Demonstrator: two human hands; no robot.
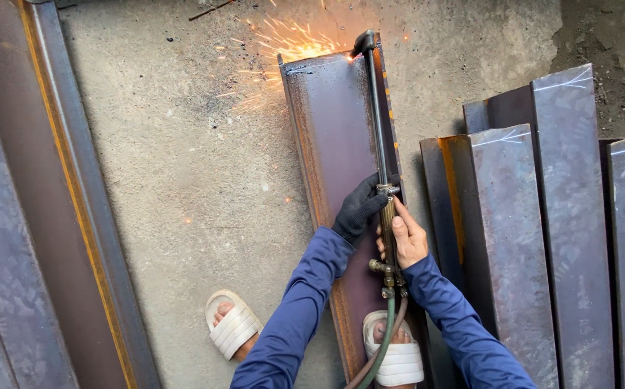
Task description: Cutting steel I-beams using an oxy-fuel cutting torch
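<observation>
We grip the cutting torch [382,144] two-handed, gloved left hand [359,209] wrapped round its tube and bare right hand [405,241] closed on the brass handle, steadying its sparking tip at the steel beam [334,158]'s far end.

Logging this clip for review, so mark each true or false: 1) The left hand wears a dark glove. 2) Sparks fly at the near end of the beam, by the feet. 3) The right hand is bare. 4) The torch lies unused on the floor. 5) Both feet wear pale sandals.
1) True: the left hand wears a black glove.
2) False: the sparks fly at the far end of the steel beam.
3) True: the right hand is bare.
4) False: both hands hold the cutting torch.
5) True: pale sandals on both feet.
</observation>
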